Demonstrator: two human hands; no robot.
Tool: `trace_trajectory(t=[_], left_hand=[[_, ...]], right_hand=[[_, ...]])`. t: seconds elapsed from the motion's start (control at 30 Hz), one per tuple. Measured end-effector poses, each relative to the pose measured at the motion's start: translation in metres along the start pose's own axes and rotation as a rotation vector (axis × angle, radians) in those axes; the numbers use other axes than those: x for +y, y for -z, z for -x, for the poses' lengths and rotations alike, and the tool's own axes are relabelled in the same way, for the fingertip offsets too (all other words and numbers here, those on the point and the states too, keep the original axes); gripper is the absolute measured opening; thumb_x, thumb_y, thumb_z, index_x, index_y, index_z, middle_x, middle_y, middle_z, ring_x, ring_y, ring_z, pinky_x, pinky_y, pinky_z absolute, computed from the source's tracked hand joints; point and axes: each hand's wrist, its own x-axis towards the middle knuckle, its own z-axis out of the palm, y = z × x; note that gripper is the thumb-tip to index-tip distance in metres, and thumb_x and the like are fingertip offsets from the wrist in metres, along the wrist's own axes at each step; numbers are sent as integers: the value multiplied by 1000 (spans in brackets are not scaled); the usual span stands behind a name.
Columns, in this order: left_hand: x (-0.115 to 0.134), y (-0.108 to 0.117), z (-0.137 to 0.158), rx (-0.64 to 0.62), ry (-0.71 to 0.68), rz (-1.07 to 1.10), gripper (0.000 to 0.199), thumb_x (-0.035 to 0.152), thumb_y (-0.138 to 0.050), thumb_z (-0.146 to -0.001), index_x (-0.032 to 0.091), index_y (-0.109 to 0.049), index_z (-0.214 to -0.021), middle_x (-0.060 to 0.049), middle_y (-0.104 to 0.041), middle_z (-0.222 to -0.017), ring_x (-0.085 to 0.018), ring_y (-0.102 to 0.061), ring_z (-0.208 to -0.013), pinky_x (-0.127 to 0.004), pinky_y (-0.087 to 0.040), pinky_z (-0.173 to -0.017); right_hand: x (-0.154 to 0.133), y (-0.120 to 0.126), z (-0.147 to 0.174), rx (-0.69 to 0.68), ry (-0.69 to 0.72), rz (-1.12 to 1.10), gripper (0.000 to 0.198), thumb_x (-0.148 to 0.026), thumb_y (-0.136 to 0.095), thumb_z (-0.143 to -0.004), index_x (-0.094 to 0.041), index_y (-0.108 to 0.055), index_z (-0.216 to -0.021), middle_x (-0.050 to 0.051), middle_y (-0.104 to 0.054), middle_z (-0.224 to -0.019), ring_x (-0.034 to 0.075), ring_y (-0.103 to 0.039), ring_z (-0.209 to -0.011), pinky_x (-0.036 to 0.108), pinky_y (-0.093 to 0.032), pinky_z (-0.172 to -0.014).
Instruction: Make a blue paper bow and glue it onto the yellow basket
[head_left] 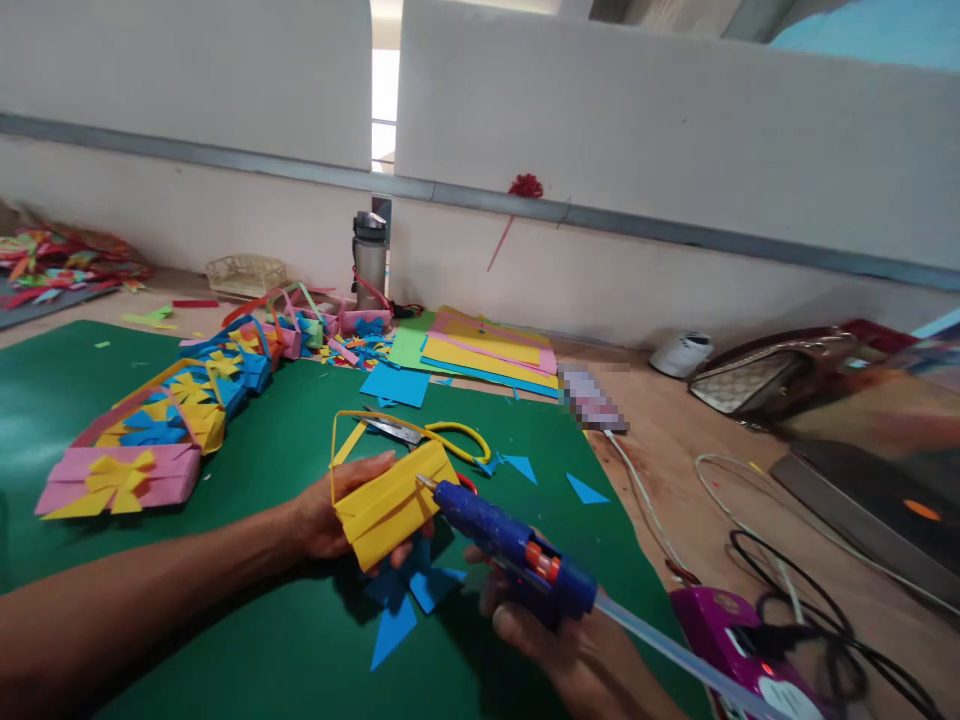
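Note:
My left hand (330,515) is closed around a small folded yellow paper basket (394,505) with a thin yellow strip handle. In my right hand (536,630) is a blue hot glue gun (499,530), its metal nozzle at the basket's side; whether the tip touches cannot be told. A long clear glue stick (667,645) sticks out of the gun's back. Beneath the basket lies a blue paper bow (416,590) on the green mat (247,620). Scissors (457,440) with yellow handles lie just behind the basket, partly hidden by it.
Finished-looking paper baskets with bows (124,480) line the left side. Coloured paper sheets (480,350) and a grey bottle (370,260) stand at the back. To the right are a phone (592,395), cables (810,590), a purple power strip (739,640) and a bag (772,370).

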Motion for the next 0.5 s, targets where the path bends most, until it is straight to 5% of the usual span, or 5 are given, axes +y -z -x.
trace_trajectory(t=[0.2, 0.5], left_hand=[[-1, 14, -1, -139, 54, 75, 52, 49, -41, -87, 4, -60, -105, -16, -70, -94, -23, -68, -69, -22, -48, -41], [4, 7, -2, -197, 79, 130, 52, 46, -48, -86, 4, -55, -115, -16, -70, -90, -24, -69, -71, -22, -49, -42]], right_hand=[[-6, -11, 1, 45, -118, -237, 48, -53, -73, -63, -24, -66, -100, 3, -65, -74, 18, -63, -63, 28, -54, -56], [-5, -17, -9, 90, -328, -510, 36, -51, -67, -68, -24, -68, -92, 2, -66, -71, 11, -57, -47, 25, -52, -50]])
